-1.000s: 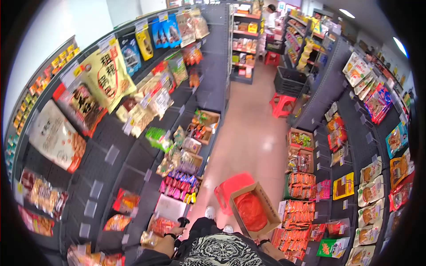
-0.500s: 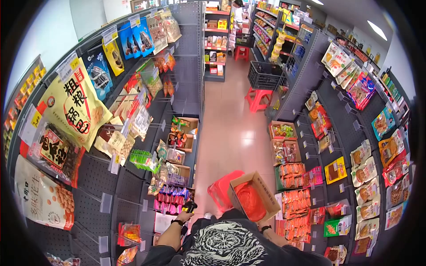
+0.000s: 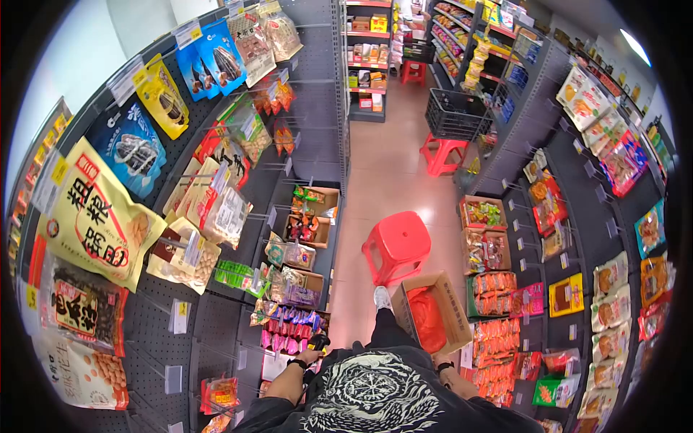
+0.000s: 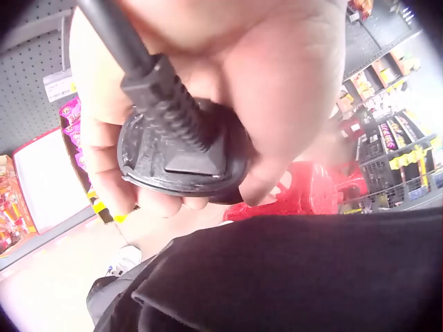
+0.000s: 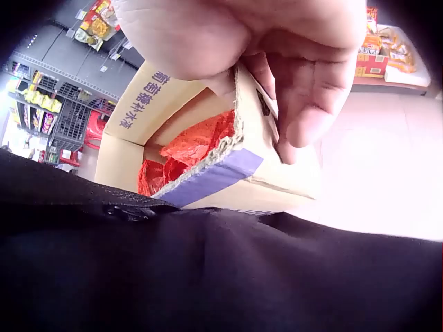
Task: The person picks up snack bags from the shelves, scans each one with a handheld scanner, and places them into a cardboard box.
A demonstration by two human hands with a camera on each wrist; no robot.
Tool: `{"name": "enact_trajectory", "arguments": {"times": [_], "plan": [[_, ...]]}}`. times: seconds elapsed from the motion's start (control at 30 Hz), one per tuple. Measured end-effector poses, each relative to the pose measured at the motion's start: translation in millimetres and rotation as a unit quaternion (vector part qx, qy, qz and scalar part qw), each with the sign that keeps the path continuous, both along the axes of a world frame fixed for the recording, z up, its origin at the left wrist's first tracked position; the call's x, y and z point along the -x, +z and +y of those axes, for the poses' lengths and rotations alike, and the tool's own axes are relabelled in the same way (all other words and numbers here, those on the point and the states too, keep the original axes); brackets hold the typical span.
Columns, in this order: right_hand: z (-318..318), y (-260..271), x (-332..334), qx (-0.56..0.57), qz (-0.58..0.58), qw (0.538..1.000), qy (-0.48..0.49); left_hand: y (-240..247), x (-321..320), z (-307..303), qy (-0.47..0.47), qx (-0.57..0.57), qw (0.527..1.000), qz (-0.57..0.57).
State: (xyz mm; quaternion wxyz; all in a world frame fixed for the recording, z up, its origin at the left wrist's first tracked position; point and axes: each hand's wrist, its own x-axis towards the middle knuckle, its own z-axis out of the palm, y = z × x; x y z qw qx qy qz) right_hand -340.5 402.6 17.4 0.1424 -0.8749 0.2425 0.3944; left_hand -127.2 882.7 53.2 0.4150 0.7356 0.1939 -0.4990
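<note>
- Because the right hand (image 5: 277, 48) pinches only the top edge of one wall of the cardboard box (image 5: 273, 187), with fingers on one side and the rest of the hand on the other, that thin corrugated rim is probably the weak point. It could fold or tear, letting the box swing and tip.
- If the box tilts, the red bag (image 5: 187, 149) lying loose inside could slide to the low side or spill onto the floor.
- From the head camera, the box (image 3: 456, 326) is low in the aisle. Its gripped edge meets the right hand (image 3: 442, 361) and its body extends toward 12 o'clock from that hand. Whether its base rests on the floor cannot be told.
- The red stool (image 3: 397, 242) stands just beyond the box at about 11 o'clock, near enough that a swinging box might knock it.
- The left hand (image 4: 208, 83) is clenched around a black corded handset (image 4: 183, 155), with fingers curled under its base and the cord leaving toward 11 o'clock. That cord could catch on the snack packets (image 3: 285, 338) hanging at 10 o'clock of the hand.
- With both hands occupied, neither could readily catch a slipping box.
</note>
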Motion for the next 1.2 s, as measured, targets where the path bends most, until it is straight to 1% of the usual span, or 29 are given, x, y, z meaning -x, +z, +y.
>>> {"name": "enact_trajectory", "arguments": {"times": [0.03,0.07,0.1,0.13,0.17,0.2,0.23,0.3,0.33,0.37,0.43,0.47,0.5,0.57,0.63,0.67,0.7,0.73,0.8,0.83,0.87,0.9,0.93,0.97,1.03,1.07,1.1,1.17,1.2], "plan": [[-7.3,-6.0,-15.4,0.017,-0.013,0.999,-0.027,-12.2,-3.8,2.3,-0.009,-0.026,1.000,-0.004],[-16.0,-12.0,-32.4,0.034,-0.027,0.998,-0.053,-24.0,-10.2,4.1,-0.074,-0.082,0.993,-0.045],[-30.7,-30.7,-49.6,0.032,-0.030,0.998,-0.045,-69.6,-7.5,14.1,-0.008,-0.032,0.999,0.002],[-53.6,-67.1,-63.4,0.007,0.014,0.996,-0.087,-81.9,-14.8,15.1,-0.033,-0.027,0.999,-0.015],[-74.2,-87.0,-78.7,-0.017,0.061,0.990,-0.125,-90.3,-17.8,15.5,-0.057,-0.023,0.998,-0.030],[-81.4,-65.6,-108.2,0.002,0.060,0.998,-0.036,-108.5,-19.2,17.9,-0.012,-0.044,0.998,-0.049],[-86.1,-40.0,-139.1,0.018,0.062,0.996,0.056,-77.3,-28.0,10.7,-0.058,-0.135,0.989,-0.006],[-108.6,-22.7,-192.3,0.004,0.039,0.998,0.045,-50.0,-39.4,-6.4,-0.003,-0.149,0.989,0.000],[-121.1,-21.9,-211.4,0.004,0.033,0.998,0.044,-24.1,-43.7,-24.4,0.112,-0.092,0.989,0.023],[-135.8,-24.6,-229.3,-0.001,0.026,0.999,0.047,32.4,-60.8,-53.7,0.161,-0.061,0.985,0.018],[-158.8,-26.6,-256.1,-0.009,0.019,0.998,0.057,-23.7,-66.2,-55.7,0.135,-0.123,0.983,-0.025],[-167.3,-27.5,-267.0,-0.016,0.019,0.998,0.061,-25.3,-71.4,-62.9,0.168,-0.101,0.980,-0.015],[-174.4,-29.8,-276.2,-0.020,0.019,0.997,0.066,2.8,-82.1,-83.7,0.219,-0.106,0.970,-0.032],[-186.1,-34.3,-292.6,-0.024,0.016,0.997,0.077,-2.6,-95.4,-93.1,0.270,-0.034,0.961,-0.043],[-194.1,-36.0,-308.1,-0.033,0.013,0.996,0.086,-12.0,-112.2,-90.5,0.295,0.009,0.955,-0.007],[-195.9,-36.8,-313.9,-0.037,0.011,0.996,0.087,8.8,-128.9,-96.2,0.257,-0.041,0.965,0.029],[-198.5,-36.8,-320.7,-0.041,0.007,0.996,0.085,14.1,-138.9,-98.2,0.242,-0.076,0.967,-0.002],[-200.2,-36.6,-325.3,-0.045,0.003,0.996,0.083,15.8,-148.5,-98.1,0.238,-0.075,0.968,0.002],[-203.9,-36.2,-338.6,-0.049,-0.009,0.996,0.076,21.9,-175.6,-96.8,0.135,-0.130,0.982,0.023],[-205.9,-35.1,-343.5,-0.050,-0.014,0.996,0.074,25.9,-186.2,-100.6,0.133,-0.160,0.978,0.017],[-208.8,-34.0,-350.3,-0.049,-0.020,0.996,0.071,29.4,-199.6,-102.7,0.086,-0.198,0.976,-0.011],[-214.0,-30.6,-355.5,-0.046,-0.023,0.996,0.069,21.0,-210.9,-103.1,0.038,-0.235,0.971,-0.038],[-218.3,-26.8,-358.9,-0.045,-0.028,0.996,0.068,-13.8,-219.1,-93.6,0.088,-0.186,0.979,0.009],[-224.7,-27.4,-362.4,-0.041,-0.032,0.996,0.066,96.4,-251.8,-140.1,0.111,-0.168,0.979,0.022],[-232.8,-24.9,-376.3,-0.030,-0.044,0.996,0.066,36.2,-266.6,-126.5,0.064,-0.141,0.987,-0.051],[-234.3,-22.2,-389.2,-0.026,-0.054,0.996,0.069,1.4,-275.1,-120.9,0.095,-0.103,0.990,-0.006],[-236.3,-18.4,-405.8,-0.020,-0.070,0.995,0.073,-17.6,-289.2,-118.6,0.098,-0.098,0.990,-0.011],[-235.4,-9.0,-447.2,-0.018,-0.112,0.990,0.085,-37.8,-327.2,-118.1,0.023,-0.098,0.994,0.041],[-233.1,-1.4,-469.7,-0.015,-0.137,0.986,0.093,-28.5,-349.0,-122.2,0.005,-0.102,0.994,0.040]]}}
